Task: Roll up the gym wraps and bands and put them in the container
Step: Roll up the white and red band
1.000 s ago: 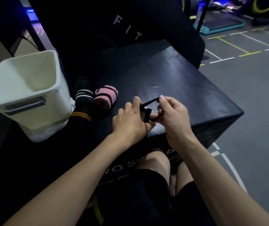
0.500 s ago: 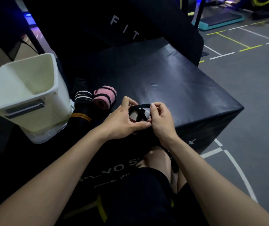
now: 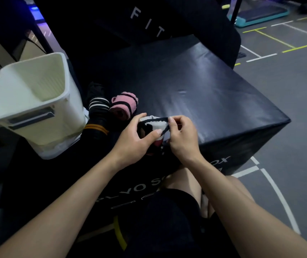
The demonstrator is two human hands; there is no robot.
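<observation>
Nearest: bare knees and black shorts against the near face of a black plyo box [image 3: 214, 94], a curved yellow band [image 3: 119, 237] low beside the left leg, on the floor or the box's near side, cannot tell which, apparently not yet dealt with

Just beyond, at the box's near edge: left hand [image 3: 136, 140] curled round a white, black and red wrist wrap [image 3: 156, 125], thumb pressed on its front; right hand [image 3: 182, 138] pinching the wrap's thin black elastic loop at the top right of the bundle, thumb and forefinger closed on it. Loop drawn across the top of the roll, so probably the securing step on an almost finished roll, not yet placed

Further back and left, on the box top: rolled pink wrap [image 3: 123, 107] with black stripes, lying on its side; touching it on the left, a black wrap [image 3: 98, 107] with white stripes, and nearer, a dark piece with orange stripes [image 3: 95, 128], shape hard to read in the gloom

Left of these: white plastic container [image 3: 37, 101], tilted in this wide view, open mouth showing pale ribbed walls and nothing visible inside

Judged progress: rolling largely done for the pink and the black pieces, one roll in hand near completion, nothing seen in the container yet; moving all rolls in remains

Far: black padded panel with white letters, grey gym floor with painted lines
</observation>
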